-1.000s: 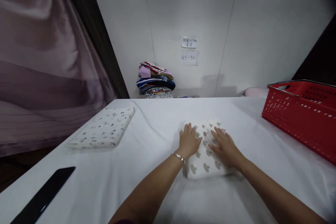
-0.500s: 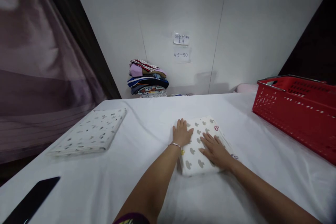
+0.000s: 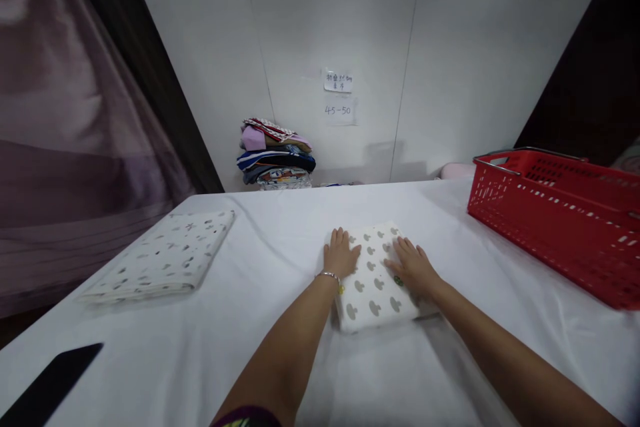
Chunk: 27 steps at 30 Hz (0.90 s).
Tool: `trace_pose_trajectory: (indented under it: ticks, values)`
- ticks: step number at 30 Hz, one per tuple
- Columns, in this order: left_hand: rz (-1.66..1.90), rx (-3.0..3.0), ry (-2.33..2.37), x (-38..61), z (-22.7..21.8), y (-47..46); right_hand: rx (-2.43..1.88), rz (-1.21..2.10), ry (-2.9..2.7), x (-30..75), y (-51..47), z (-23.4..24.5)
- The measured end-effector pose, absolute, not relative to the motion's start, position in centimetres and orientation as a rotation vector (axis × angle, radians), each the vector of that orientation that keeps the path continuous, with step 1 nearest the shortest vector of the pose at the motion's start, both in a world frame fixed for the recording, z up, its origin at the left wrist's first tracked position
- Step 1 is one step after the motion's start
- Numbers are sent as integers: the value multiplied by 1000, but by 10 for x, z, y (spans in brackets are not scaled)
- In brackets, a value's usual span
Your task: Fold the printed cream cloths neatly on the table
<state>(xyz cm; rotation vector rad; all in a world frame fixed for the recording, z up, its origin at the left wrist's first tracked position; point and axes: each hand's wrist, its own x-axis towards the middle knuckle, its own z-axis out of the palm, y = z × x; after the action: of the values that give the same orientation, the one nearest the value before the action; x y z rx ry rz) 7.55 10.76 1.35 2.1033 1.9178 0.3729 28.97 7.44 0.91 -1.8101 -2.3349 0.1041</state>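
Observation:
A folded white cloth (image 3: 373,297) with grey mushroom-like prints lies in front of me on the white-covered table (image 3: 260,320). My left hand (image 3: 341,255) rests flat on its left edge, fingers stretched out and pointing away from me. On the cloth's right side lies my right hand (image 3: 413,270), fingers spread, palm down. Neither hand grips anything. Parts of the cloth's left and right edges are hidden under my hands.
Another folded white cloth (image 3: 165,257) with small dark prints lies at the left. Near it, closer to me, is a flat black object (image 3: 55,380). A red basket (image 3: 550,233) stands at the right. Stacked fabrics (image 3: 277,157) sit beyond the far edge, against the wall.
My right hand has shifted outward toward the cloth's right edge, and the red prints there no longer show. My left hand stays on the left edge. The view has turned slightly right.

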Motion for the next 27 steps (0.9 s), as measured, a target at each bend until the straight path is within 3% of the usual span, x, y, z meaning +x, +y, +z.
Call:
trace_pose_trajectory:
  ticks: [14,21,27]
  values:
    - [450,2089,1904,75,11,110,-1831,286,-2297,290,126,0]
    - [812,1785,1915,56,11,89,-1781,568,-2046,317,91,6]
    - [794,1428,1859,37,11,58,-1877,598,-1840,350,51,-14]
